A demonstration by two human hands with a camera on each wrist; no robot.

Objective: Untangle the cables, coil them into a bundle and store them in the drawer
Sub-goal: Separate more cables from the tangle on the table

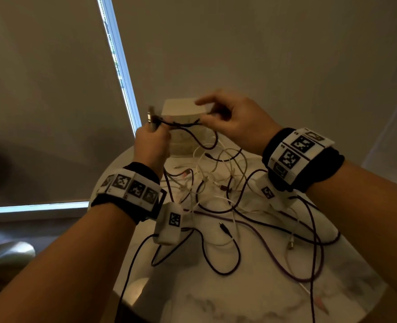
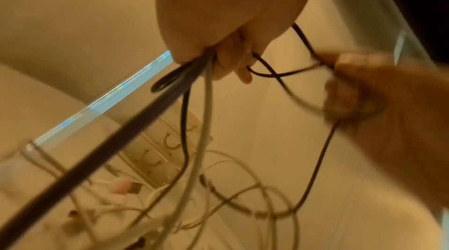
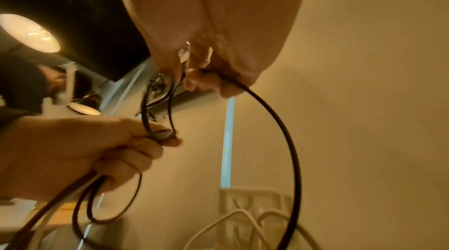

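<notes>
A tangle of black, white and purple cables (image 1: 218,194) lies on the round white marble table (image 1: 251,299). Both hands are raised above its far side. My left hand (image 1: 153,138) grips a bunch of black and white cables (image 2: 194,85), with plug ends sticking up from the fist. My right hand (image 1: 218,117) pinches a black cable (image 1: 181,123) that stretches between the two hands; its index finger points out straight. In the right wrist view this black cable (image 3: 286,139) loops down from the pinching fingers (image 3: 206,79). A small white drawer unit (image 1: 185,127) stands behind the hands.
Closed blinds and a bright window strip (image 1: 120,66) fill the background. The table edge (image 1: 104,183) curves close by on the left. Black cable loops hang over the table's near and right sides. A curved grey object (image 1: 6,252) sits low at the left.
</notes>
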